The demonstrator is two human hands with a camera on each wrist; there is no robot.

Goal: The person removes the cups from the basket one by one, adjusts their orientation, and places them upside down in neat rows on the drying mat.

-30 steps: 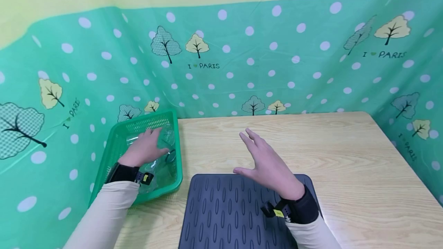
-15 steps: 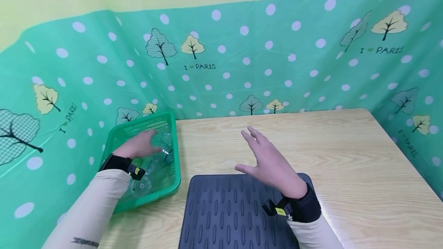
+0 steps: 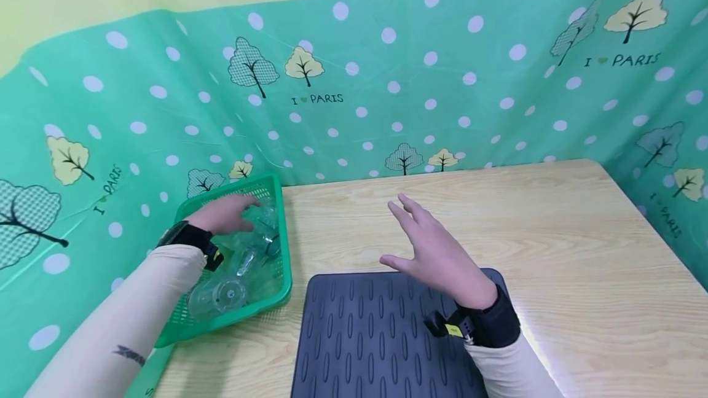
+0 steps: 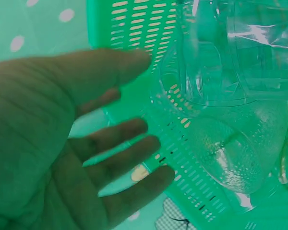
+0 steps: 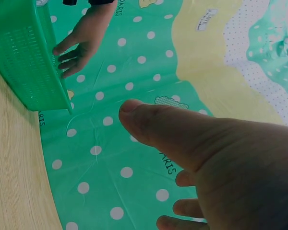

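A green slotted basket (image 3: 283, 238) stands at the table's left edge with several clear glasses (image 3: 221, 293) lying in it. My left hand (image 3: 238, 209) hovers over the basket's far end, fingers spread and straight. In the left wrist view this hand (image 4: 125, 120) is open and holds nothing, with a clear glass (image 4: 230, 148) just right of the fingertips. My right hand (image 3: 409, 232) floats open above the far edge of a dark grey ribbed mat (image 3: 365, 336), fingers pointing away from me. The right wrist view shows that hand (image 5: 173, 158) with thumb and fingers extended, and the basket (image 5: 24, 62) beyond.
The light wooden table (image 3: 553, 232) is ringed on three sides by a green dotted cloth with trees (image 3: 387, 78). The mat lies at the near middle of the table. The basket overhangs the table's left side.
My left hand has slid from the glasses in the middle of the basket toward its far left end. The right hand has barely moved. The head view has shifted a little.
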